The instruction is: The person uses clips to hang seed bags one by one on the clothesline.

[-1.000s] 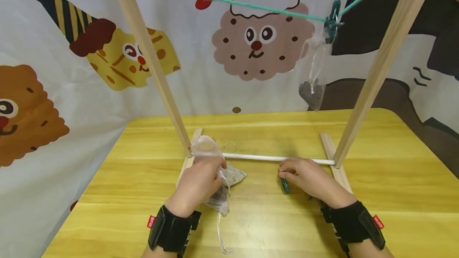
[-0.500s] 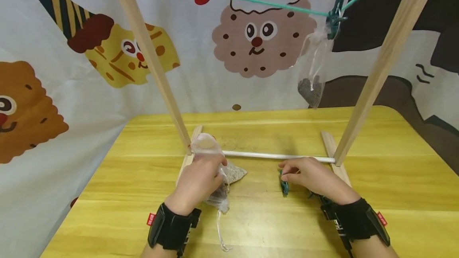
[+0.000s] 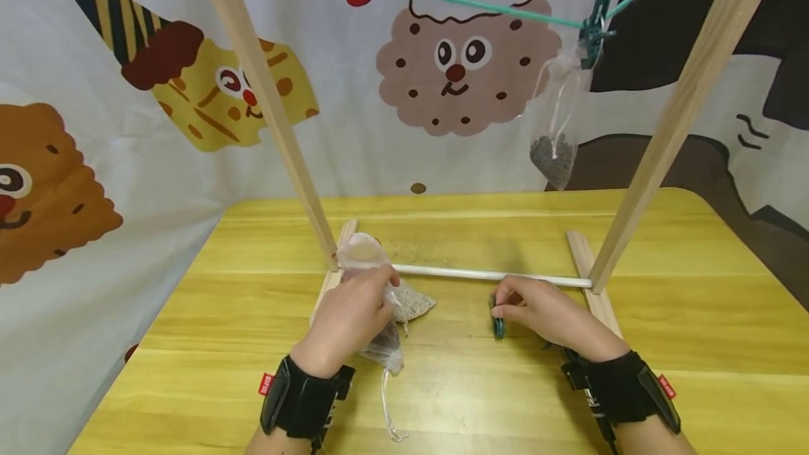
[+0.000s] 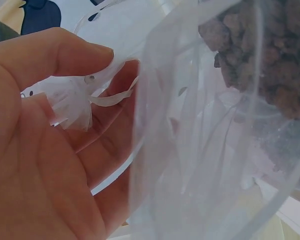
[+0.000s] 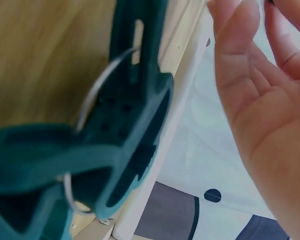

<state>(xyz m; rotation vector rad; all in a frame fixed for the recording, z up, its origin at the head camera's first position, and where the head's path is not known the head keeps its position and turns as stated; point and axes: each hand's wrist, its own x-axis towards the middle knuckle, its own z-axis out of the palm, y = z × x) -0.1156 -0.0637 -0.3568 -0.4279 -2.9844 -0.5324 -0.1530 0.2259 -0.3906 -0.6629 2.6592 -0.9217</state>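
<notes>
My left hand [image 3: 357,318] holds a sheer white drawstring bag [image 3: 363,248] at the left foot of the wooden frame. Up close, white ribbon [image 4: 112,100] runs between its thumb and curled fingers, beside a bag of reddish-brown stones [image 4: 282,60]. Partly under this hand lie a bag of pale grit [image 3: 413,302] and a dark-filled bag [image 3: 385,346], its cord trailing forward. To the right, my right hand [image 3: 537,307] pinches a dark green clothespin [image 3: 498,328] between thumb and fingertips, just over the table. More green clothespins [image 5: 130,115] show large near the right wrist.
Two wooden posts, left [image 3: 272,111] and right [image 3: 685,118], carry a sagging green cord [image 3: 404,0]. From it a green clothespin [image 3: 594,34] hangs a sheer bag of grey grit [image 3: 553,156]. A white rod [image 3: 455,272] joins the frame's feet low across the yellow table [image 3: 442,399].
My right fingers have shifted on the clothespin, which has turned from a slant to nearly straight toward me. The left hand and its bags have barely moved.
</notes>
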